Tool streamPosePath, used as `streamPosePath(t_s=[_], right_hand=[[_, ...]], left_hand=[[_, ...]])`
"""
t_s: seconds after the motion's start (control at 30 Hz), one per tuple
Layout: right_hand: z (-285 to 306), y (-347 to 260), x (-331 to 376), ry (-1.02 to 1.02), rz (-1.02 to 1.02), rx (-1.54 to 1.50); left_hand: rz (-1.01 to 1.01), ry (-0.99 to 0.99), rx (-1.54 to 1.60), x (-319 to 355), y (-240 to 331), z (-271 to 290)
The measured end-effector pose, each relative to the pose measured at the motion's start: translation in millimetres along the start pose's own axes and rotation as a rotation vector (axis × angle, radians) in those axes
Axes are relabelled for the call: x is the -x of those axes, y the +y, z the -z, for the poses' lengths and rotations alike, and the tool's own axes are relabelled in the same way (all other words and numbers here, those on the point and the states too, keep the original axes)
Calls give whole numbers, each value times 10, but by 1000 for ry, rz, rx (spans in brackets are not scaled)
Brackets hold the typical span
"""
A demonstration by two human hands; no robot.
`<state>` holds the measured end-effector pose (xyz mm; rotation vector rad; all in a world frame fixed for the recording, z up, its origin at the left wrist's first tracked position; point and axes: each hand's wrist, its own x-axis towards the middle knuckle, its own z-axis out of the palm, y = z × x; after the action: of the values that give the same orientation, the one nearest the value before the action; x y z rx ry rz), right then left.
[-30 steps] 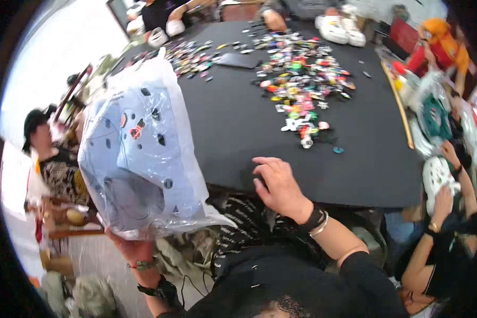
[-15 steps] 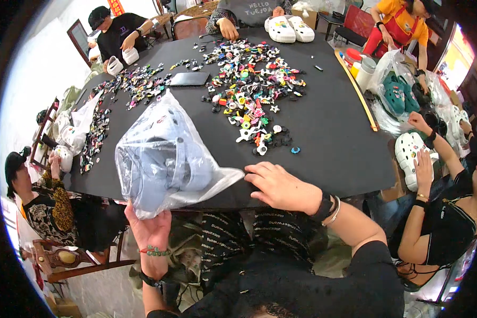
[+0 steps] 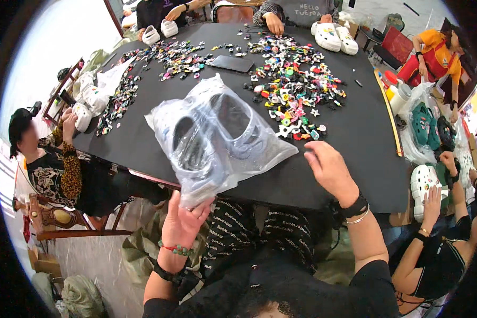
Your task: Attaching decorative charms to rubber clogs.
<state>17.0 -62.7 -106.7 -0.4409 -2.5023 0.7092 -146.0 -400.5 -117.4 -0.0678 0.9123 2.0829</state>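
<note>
A clear plastic bag (image 3: pixel 273 152) holding a pair of pale blue clogs (image 3: pixel 238 143) lies at the table's front edge, the shoe openings facing up. My left hand (image 3: pixel 184 222) grips the bag's near end, thumb and fingers around the plastic. Off the bag's right corner, a small gap away, my right hand (image 3: pixel 331 170) hovers over the table with its fingers loosely bent and apart, nothing in it. Just beyond the bag spreads a heap of small colourful shoe charms (image 3: pixel 297 87).
On the black table (image 3: pixel 363 140) sit a dark flat phone-like slab (image 3: pixel 232 63), more charms (image 3: pixel 124 95), white clogs (image 3: pixel 328 37) and a yellow strip (image 3: pixel 389 116). Co-workers sit around; one at right touches a white clog (image 3: pixel 425 185). Bagged green clogs (image 3: pixel 421 127) stand beyond.
The bag has turned, so both shoe openings now show. My right hand has come away from the bag's corner. The whole view has swung left.
</note>
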Motion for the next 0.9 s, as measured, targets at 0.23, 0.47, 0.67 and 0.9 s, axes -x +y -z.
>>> streamPosePath(t_s=[0.23, 0.47, 0.67, 0.9], right_hand=[[-72, -282, -88, 39, -158, -111], [-464, -794, 92, -117, 220, -181], [-965, -1172, 321, -700, -383, -931], [-1284, -1280, 286, -730, -626, -1343]], left_hand=[[-91, 156, -380, 223, 58, 385], [66, 8, -496, 147, -13, 239], [-153, 1, -684, 225, -70, 222], [-184, 1, -816, 270, -43, 249]])
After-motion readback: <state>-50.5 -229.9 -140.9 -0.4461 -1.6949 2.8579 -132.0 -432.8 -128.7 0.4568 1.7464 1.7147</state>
